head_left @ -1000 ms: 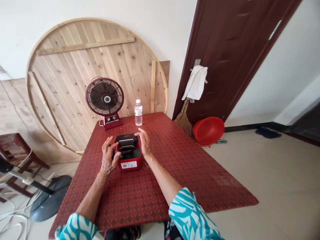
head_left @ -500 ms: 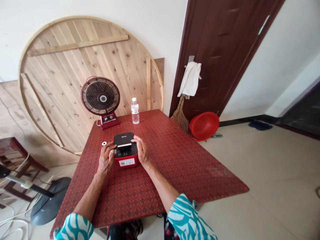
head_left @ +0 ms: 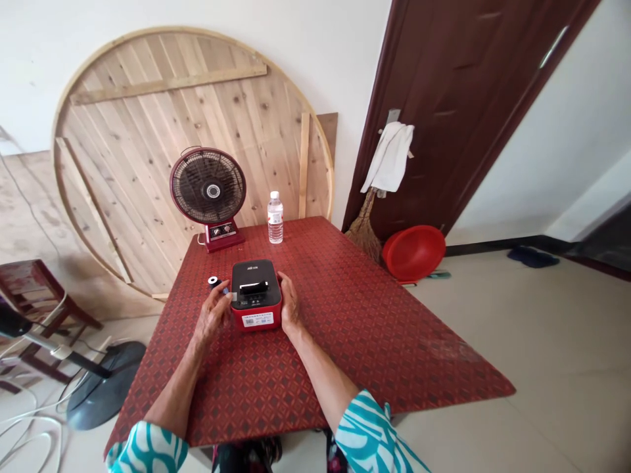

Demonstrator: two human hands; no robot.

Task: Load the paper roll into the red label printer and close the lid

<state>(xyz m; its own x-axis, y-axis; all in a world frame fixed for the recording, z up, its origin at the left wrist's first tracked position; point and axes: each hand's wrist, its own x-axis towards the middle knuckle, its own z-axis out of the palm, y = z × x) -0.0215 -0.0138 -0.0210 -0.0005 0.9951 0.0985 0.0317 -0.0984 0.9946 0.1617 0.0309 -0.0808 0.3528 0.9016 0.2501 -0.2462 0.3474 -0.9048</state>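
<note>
A red-and-black box [head_left: 256,289] is sitting below and left of the frame's middle on a red worktop [head_left: 374,355]. The right hand [head_left: 290,299] is resting unclenched against it; I can't tell the left hand's [head_left: 215,314] grip. The upper edge is cutting off a brown door [head_left: 458,112].

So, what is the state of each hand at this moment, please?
Left hand: open, fingers bent, at the left of the red-black machine; contact unclear.
Right hand: open, along the machine's right side.

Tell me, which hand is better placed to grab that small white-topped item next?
Probably the left: the left hand is close to the white-topped item, while the right hand is across the red-and-black box.
</note>
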